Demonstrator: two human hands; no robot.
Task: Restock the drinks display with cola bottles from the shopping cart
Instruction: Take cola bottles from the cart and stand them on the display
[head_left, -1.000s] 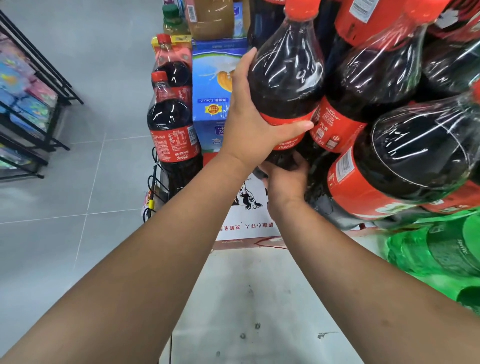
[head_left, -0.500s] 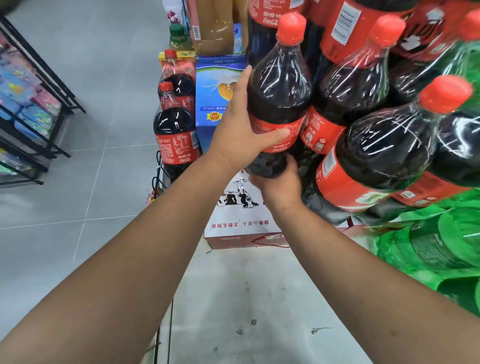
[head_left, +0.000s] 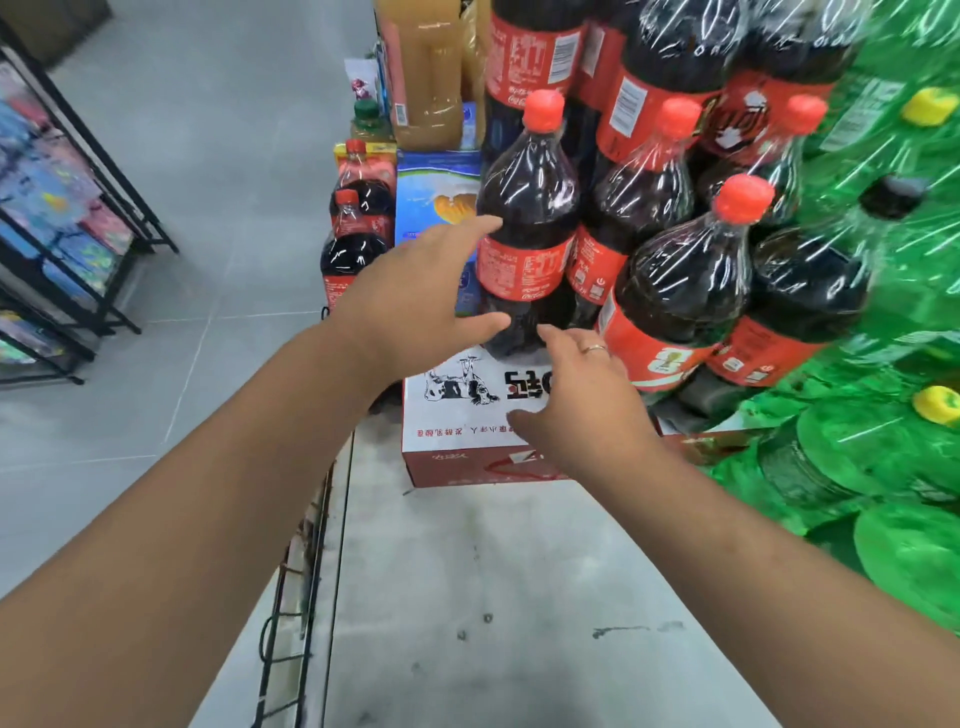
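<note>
Step in hand: we judge that one cola bottle (head_left: 524, 208) is being placed on the display. It stands upright at centre frame on a white carton (head_left: 457, 415), beside the shrink-wrapped cola packs (head_left: 685, 280) to its right.
Method advised: confirm the base sits flat on the carton, then nudge the bottle flush with its neighbours, label outward. The wrapped packs are tilted and look liable to shift, so we would put no weight on them.
Rack (head_left: 62, 218), far left: black frame holding colourful packets; the print is too blurred to read.
Small cola bottles (head_left: 353, 254), left of centre: red caps and red labels; text not legible.
Blue box (head_left: 436, 192), behind the left grip: orange fruit picture; lettering unreadable.
Left grip (head_left: 421, 291), centre: released, fingers spread, just beside the bottle's label. We cannot tell whether it touches.
Bottle label: red, with white Coca-Cola script at its lower edge; the larger characters are blurred.
Carton print: cow drawing, bold black characters and a red line of Chinese text, all upside down to us.
Right grip (head_left: 576, 395), right of centre: released and holding nothing, ring on one finger, hovering over the carton near the bottle's base.
Upper cola bottles (head_left: 530, 57), top centre: red labels with barcodes and Coca-Cola script.
Green bottles (head_left: 883, 291), right edge: wrapped, yellow caps; no readable brand.
Wire edge (head_left: 291, 623), lower centre: possibly the cart; we cannot confirm.
</note>
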